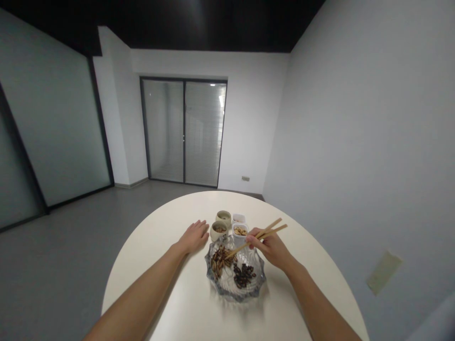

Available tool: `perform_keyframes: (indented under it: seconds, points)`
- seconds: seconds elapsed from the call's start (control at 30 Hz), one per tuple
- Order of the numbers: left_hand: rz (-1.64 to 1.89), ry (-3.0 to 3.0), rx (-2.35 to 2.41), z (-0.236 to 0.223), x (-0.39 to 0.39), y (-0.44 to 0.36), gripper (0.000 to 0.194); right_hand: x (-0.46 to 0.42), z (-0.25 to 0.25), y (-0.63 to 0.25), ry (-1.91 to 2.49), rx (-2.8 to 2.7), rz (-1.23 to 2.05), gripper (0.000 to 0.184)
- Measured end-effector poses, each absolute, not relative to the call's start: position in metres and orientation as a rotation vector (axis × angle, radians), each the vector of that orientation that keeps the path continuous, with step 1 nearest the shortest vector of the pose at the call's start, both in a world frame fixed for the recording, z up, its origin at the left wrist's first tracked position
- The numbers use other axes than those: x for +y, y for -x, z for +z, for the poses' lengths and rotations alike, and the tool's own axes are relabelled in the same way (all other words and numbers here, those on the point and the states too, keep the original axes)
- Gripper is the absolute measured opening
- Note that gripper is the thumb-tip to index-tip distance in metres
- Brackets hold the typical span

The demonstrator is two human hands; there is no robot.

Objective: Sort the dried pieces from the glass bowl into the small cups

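My right hand (268, 247) is closed round a pair of chopsticks (270, 230). Their tips reach into a clear glass bowl with a scalloped rim (240, 297), touching or just above a heap of thin brown, striped pieces (221, 260) on its left side. A smaller pile of dark, shiny pieces (243, 275) lies on the right of the bowl. My left hand (196, 236) rests on the table with its fingers stretched out, beside a beige cup (214, 233) that holds some brown pieces. It holds nothing.
Behind the first cup stands a second beige cup (223, 215). Right of the cups are a small white dish of pale tan pieces (241, 230) and another white dish (238, 218) beyond it. All stand on a round white table (149, 255), with a wall (355, 142) to the right.
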State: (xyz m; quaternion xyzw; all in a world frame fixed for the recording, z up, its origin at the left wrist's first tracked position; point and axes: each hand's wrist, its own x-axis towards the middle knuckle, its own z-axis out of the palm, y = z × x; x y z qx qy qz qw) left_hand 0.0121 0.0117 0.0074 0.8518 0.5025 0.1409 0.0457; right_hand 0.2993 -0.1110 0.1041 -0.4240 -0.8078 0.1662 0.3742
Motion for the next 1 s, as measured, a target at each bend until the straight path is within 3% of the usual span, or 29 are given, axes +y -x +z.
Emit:
perform_keyframes:
  seconds: [1.0]
  points:
    - [0.406,-2.576,1.542,0.007,0.0123,-0.0127,0.05,-0.1048,0.1017,-0.306,1.097,-1.884,0.495,0.04]
